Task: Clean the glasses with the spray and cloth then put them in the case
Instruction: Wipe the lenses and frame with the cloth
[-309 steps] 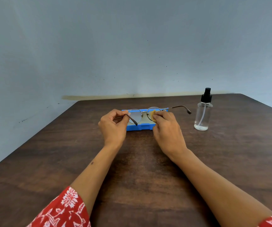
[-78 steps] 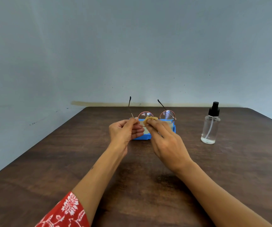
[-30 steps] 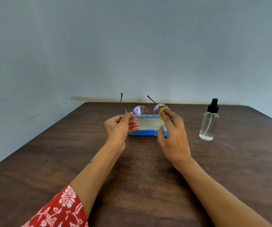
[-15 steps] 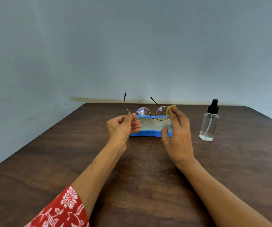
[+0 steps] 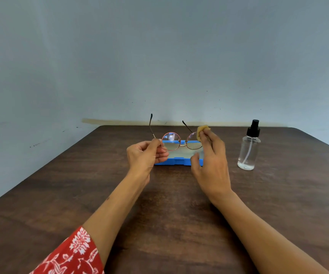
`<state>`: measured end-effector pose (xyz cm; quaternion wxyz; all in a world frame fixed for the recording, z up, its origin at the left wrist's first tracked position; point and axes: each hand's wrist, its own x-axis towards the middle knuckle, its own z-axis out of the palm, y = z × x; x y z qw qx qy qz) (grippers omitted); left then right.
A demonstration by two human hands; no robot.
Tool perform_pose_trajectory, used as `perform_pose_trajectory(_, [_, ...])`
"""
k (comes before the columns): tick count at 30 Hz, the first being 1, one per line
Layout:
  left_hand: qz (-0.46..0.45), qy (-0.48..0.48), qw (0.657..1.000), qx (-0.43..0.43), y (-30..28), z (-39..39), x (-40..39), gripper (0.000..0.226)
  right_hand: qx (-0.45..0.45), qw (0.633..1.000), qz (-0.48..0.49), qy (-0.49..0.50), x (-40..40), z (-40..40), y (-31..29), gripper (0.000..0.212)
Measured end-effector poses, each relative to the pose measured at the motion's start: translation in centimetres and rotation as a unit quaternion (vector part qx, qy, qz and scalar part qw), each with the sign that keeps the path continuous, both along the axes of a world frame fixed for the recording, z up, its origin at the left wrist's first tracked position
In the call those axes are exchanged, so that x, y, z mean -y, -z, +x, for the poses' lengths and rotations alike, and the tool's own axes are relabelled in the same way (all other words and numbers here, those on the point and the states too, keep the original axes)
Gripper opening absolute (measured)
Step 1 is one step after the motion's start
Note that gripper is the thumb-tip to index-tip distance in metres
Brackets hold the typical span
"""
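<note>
Closest to me is a red sleeve (image 5: 68, 254) with a white floral print, on the person's left arm, and both bare forearms reach out over the dark wooden table (image 5: 60, 194). The left hand (image 5: 145, 156) is curled, thumb and forefinger pinched on the glasses (image 5: 181, 141) at the hinge beside the left-side lens, so the round, thin-rimmed frame hangs in the air with its lenses facing the person and both temple arms pointing up and away. The right hand (image 5: 211, 161) has its fingers spread loosely, and the fingertips press a small yellow cloth (image 5: 201, 132) against the outer edge of the right-side lens (how much of the cloth is tucked behind the fingers I cannot tell). Just beyond and below the hands the blue case (image 5: 176, 161) lies open on the table, its pale inside visible through and under the lenses. Off to the right, well apart from the case, stands the spray bottle (image 5: 248, 149), clear with a black pump top, upright, a little liquid in the bottom. Behind it all is a plain grey-blue wall (image 5: 159, 56).
</note>
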<state>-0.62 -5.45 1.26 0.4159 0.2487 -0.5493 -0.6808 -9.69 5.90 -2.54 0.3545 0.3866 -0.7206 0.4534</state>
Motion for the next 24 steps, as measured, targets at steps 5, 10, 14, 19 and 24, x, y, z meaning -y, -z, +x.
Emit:
perform_pose_trajectory(5, [-0.001, -0.008, 1.000, -0.002, -0.1, 0.2, 0.2, 0.015, -0.060, 0.995, 0.066, -0.040, 0.7, 1.1, 0.1, 0.059])
perform_pose_trajectory(10, [0.004, -0.010, 1.000, 0.005, 0.0, 0.1, 0.3, 0.014, 0.009, 1.000, 0.005, -0.005, -0.1, -0.1, 0.1, 0.053])
perform_pose_trajectory(14, [0.005, -0.009, 1.000, 0.008, 0.0, 0.1, 0.2, 0.013, -0.004, 1.000, 0.016, 0.000, 0.0, 0.1, 0.1, 0.055])
perform_pose_trajectory(19, [0.003, -0.013, 1.000, 0.003, 0.0, 0.1, 0.3, 0.014, -0.056, 0.995, 0.072, -0.037, 0.8, 1.0, 0.2, 0.057])
perform_pose_trajectory(24, [0.003, -0.014, 1.000, 0.003, -0.1, 0.0, 0.4, 0.015, 0.030, 0.999, -0.006, -0.010, 0.1, -0.1, 0.3, 0.052])
